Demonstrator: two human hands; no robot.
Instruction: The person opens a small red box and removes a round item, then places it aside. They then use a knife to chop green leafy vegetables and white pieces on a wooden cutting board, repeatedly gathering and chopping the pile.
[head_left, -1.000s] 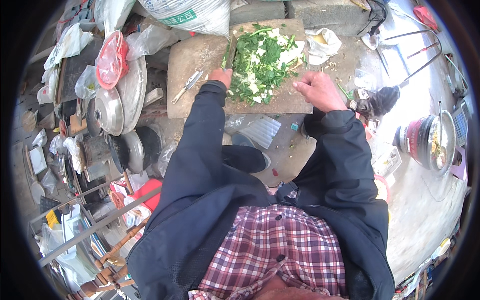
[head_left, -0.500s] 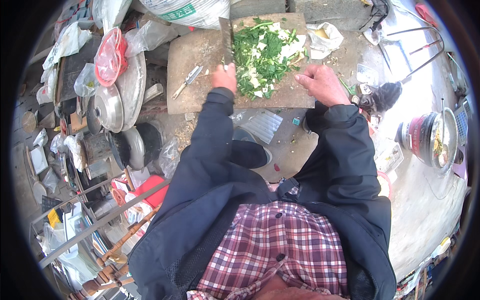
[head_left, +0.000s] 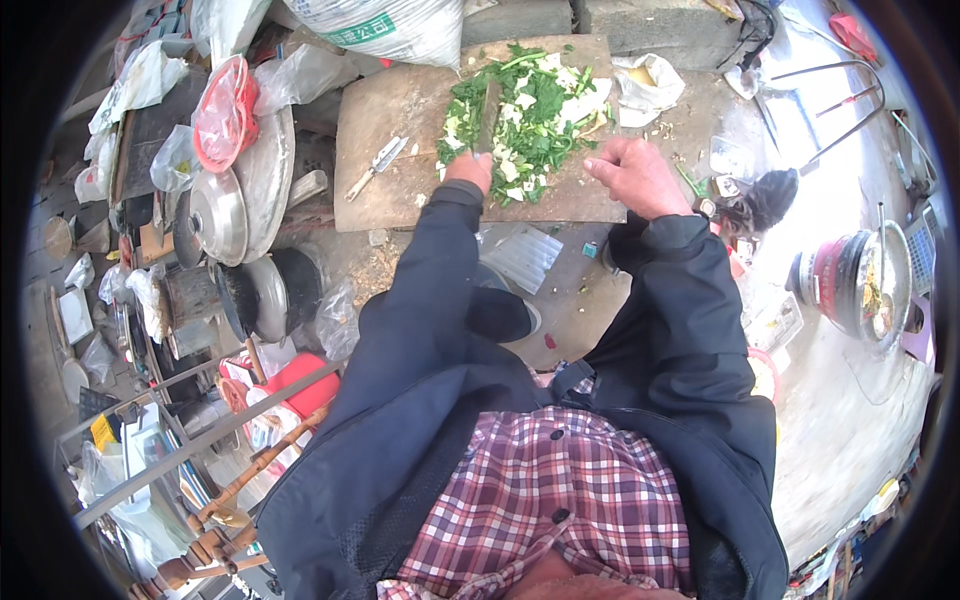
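My left hand [head_left: 470,172] is wrapped round the handle of a cleaver [head_left: 489,112], whose blade stands among chopped leafy greens [head_left: 530,120]. Pale white pieces are mixed through the heap. Beneath it lies a worn wooden chopping board [head_left: 395,100]. Over the board's near right corner, my right hand [head_left: 638,178] is closed with its fingers curled and nothing visible in it. A small knife [head_left: 376,168] with a light wooden handle rests on the left of the board.
A white printed sack [head_left: 400,30] sits beyond the board, and an opened white bag [head_left: 648,88] lies at its right. Pot lids [head_left: 218,215] and pans crowd the left. At far right stands a round pot [head_left: 845,285] near a bent metal frame [head_left: 875,90].
My left hand has moved right with the cleaver, from the left edge of the greens into the heap. Some greens now lie left of the blade. My right hand has shifted slightly.
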